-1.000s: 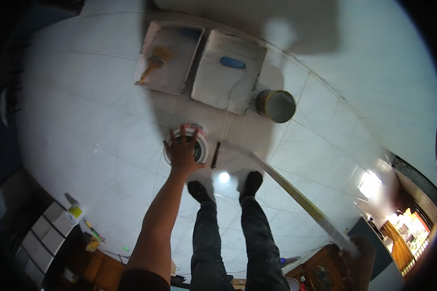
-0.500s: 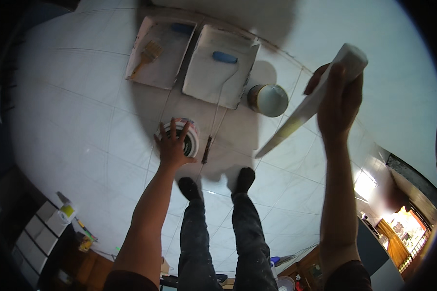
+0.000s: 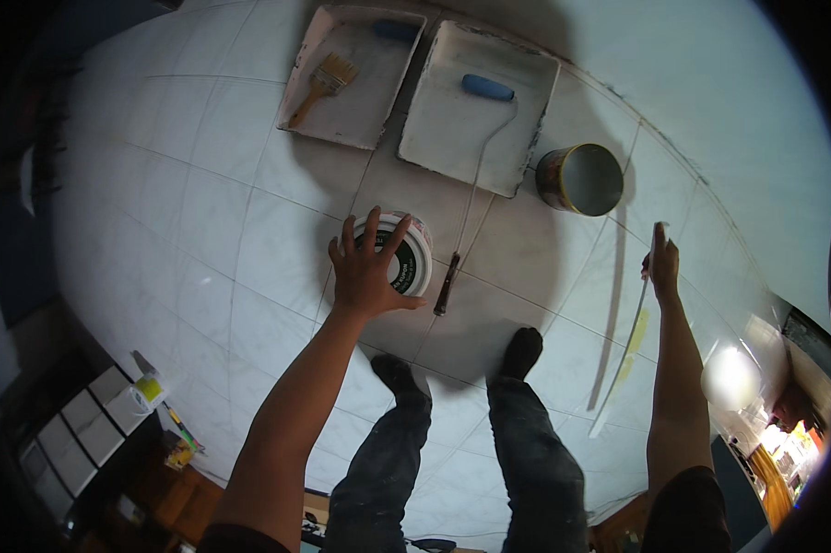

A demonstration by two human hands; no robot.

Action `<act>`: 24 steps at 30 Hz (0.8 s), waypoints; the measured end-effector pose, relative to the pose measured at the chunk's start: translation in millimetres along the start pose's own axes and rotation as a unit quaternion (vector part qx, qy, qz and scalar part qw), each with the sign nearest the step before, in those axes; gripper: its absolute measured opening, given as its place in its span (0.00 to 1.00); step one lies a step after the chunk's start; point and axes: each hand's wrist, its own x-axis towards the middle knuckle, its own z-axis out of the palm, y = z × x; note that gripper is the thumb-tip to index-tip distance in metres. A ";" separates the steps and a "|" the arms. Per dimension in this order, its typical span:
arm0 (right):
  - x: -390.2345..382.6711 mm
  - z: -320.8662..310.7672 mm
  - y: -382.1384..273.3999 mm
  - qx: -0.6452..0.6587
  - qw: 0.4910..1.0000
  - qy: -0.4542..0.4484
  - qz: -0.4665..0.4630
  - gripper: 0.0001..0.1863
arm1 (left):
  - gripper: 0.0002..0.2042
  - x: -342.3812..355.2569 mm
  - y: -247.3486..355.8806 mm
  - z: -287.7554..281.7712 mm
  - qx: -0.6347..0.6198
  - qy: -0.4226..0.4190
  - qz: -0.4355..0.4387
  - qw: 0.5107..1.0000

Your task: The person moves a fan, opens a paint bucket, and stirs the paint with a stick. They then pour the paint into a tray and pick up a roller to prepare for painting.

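Observation:
My left hand (image 3: 369, 275) is spread over a round paint bucket (image 3: 419, 258) with a white lid and dark green label, its fingers stretched across the top. At the right, my right hand (image 3: 664, 267) is closed round the upper end of a long, thin, flat white stick (image 3: 638, 332) with a yellowish stretch. The stick slants down toward the floor, seen nearly edge-on; whether its lower tip touches the tiles I cannot tell. Between the bucket and my feet's line lies the dark handle of a paint roller (image 3: 489, 88), whose blue sleeve rests in a white tray (image 3: 434, 138).
A second paint tray (image 3: 341, 120) at the far left holds a paintbrush (image 3: 323, 83) and a shadowed blue roller sleeve. An open tin (image 3: 581, 180) stands right of the trays. Light tiles (image 3: 286, 240) cover the floor; the wall (image 3: 710, 101) rises at far right.
My right hand has lowered and moved right, swinging the stick from a raised slant to a steep, edge-on position. The left hand stays on the bucket. The view has shifted.

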 end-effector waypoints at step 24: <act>143.6 43.6 134.4 -0.400 0.905 0.027 -0.144 0.27 | 0.26 33.9 -23.9 2.5 -0.219 -0.056 0.064 0.972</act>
